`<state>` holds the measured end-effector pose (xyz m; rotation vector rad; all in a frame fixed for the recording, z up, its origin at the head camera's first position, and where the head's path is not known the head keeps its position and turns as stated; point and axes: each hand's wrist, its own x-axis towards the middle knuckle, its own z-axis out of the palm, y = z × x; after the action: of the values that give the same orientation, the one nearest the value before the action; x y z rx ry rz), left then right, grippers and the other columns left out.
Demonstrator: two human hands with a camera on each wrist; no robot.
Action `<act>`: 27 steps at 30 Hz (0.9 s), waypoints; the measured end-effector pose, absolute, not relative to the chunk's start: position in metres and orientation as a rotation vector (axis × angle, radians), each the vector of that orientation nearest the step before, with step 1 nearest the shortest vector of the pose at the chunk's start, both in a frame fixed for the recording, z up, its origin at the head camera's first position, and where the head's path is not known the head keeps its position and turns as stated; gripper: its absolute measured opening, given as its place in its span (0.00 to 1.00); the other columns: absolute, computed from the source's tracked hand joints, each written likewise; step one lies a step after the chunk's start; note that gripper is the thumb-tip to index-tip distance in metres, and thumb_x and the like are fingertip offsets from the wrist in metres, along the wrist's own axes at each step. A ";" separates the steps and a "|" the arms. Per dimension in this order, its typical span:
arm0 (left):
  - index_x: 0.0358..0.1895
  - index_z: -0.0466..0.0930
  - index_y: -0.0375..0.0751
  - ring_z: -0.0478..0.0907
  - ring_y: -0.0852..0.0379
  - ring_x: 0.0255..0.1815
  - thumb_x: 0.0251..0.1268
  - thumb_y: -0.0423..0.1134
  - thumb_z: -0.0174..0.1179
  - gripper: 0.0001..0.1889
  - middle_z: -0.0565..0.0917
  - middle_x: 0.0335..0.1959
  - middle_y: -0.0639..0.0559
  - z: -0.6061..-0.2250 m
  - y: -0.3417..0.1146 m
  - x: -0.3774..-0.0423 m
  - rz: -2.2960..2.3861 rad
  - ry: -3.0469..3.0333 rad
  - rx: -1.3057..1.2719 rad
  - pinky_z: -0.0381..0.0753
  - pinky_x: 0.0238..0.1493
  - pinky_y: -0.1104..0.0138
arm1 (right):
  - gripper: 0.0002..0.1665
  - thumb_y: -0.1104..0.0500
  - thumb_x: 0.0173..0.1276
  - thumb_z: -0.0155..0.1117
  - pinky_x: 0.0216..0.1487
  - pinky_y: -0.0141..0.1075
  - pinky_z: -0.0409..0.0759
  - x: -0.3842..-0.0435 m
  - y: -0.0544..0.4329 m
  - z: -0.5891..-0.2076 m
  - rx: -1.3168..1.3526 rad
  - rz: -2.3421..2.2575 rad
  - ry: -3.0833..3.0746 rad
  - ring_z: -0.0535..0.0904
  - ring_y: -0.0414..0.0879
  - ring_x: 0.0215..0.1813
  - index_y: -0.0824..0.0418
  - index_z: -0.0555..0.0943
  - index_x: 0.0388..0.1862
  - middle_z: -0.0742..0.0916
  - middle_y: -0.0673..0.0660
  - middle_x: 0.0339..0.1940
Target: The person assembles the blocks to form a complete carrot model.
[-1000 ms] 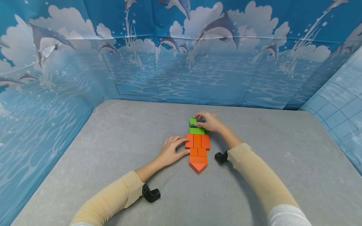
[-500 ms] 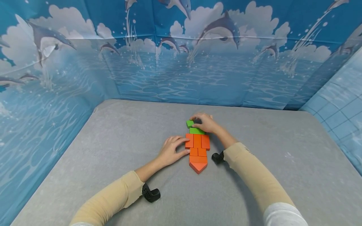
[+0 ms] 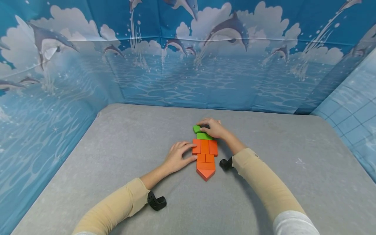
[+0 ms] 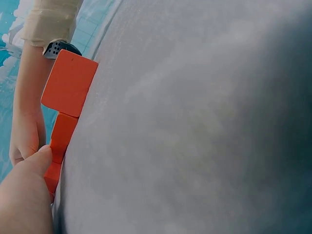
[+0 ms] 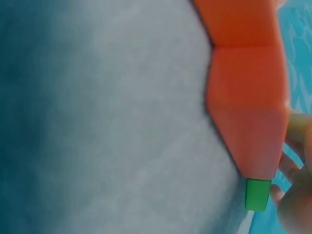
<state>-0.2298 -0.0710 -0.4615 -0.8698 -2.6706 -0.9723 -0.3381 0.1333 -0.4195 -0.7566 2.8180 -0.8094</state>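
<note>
A flat pattern of orange blocks (image 3: 205,147) lies mid-table, with an orange-red pointed end (image 3: 206,173) toward the front. Behind the orange part is a long green block (image 3: 204,136), and at its far left a small green block (image 3: 196,129) sits slightly angled. My right hand (image 3: 213,128) pinches this small block between thumb and fingers, hiding what lies under the palm. With spread, fairly straight fingers, my left hand (image 3: 177,156) rests against the left side of the orange blocks. The left thumb (image 4: 39,158) touches an orange block in the left wrist view.
A grey cloth (image 3: 141,127) covers the table. Blue curtains with dolphins (image 3: 188,81) stand behind it and at both sides. Black wrist mounts (image 3: 157,202) stick out from both tan sleeves.
My right hand has shifted a little left and toward me, taking the small green block with it and turning it slightly. My left hand and the orange blocks stay put.
</note>
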 end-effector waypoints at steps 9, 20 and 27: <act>0.58 0.74 0.50 0.67 0.51 0.57 0.59 0.51 0.59 0.23 0.75 0.55 0.50 -0.461 -0.071 -0.230 -0.996 -2.693 -0.866 0.58 0.61 0.52 | 0.18 0.58 0.68 0.56 0.60 0.62 0.49 -0.338 0.131 -0.419 -0.802 -0.793 2.814 0.65 0.57 0.64 0.58 0.78 0.56 0.76 0.61 0.59; 0.57 0.75 0.49 0.67 0.51 0.56 0.58 0.51 0.60 0.23 0.75 0.54 0.50 -0.461 -0.071 -0.229 -0.985 -2.670 -0.869 0.59 0.60 0.51 | 0.18 0.58 0.68 0.56 0.58 0.60 0.52 -0.337 0.131 -0.418 -0.864 -0.773 2.804 0.66 0.57 0.63 0.58 0.78 0.56 0.77 0.61 0.58; 0.57 0.75 0.50 0.67 0.52 0.56 0.59 0.52 0.59 0.23 0.75 0.54 0.51 -0.461 -0.071 -0.230 -0.983 -2.680 -0.872 0.59 0.61 0.52 | 0.18 0.59 0.68 0.56 0.54 0.56 0.55 -0.336 0.132 -0.418 -0.894 -0.763 2.802 0.66 0.57 0.63 0.57 0.78 0.56 0.77 0.61 0.58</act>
<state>-0.2298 -0.0707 -0.4609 -0.8720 -2.6804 -0.9830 -0.3358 0.1320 -0.4177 -0.8942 2.8021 -0.7631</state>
